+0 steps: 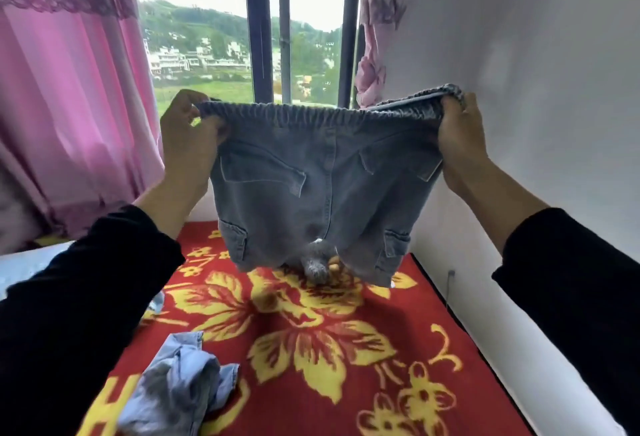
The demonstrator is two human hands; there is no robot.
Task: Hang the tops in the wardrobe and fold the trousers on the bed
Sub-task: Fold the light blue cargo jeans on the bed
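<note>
Each hand, left (188, 134) and right (457, 137), pinches one end of the gathered elastic waistband of the grey-blue denim trousers (311, 193), held up spread above the bed (363, 349). The cloth looks soft but weighty, so those waistband corners seem the surest hold for folding. A crumpled pale-blue garment (180, 380) lies by the near left edge of the bed's red, yellow-flowered blanket; past the far edge are pink curtains (69, 106), a window (207, 37) and a white wall (519, 54).
</note>
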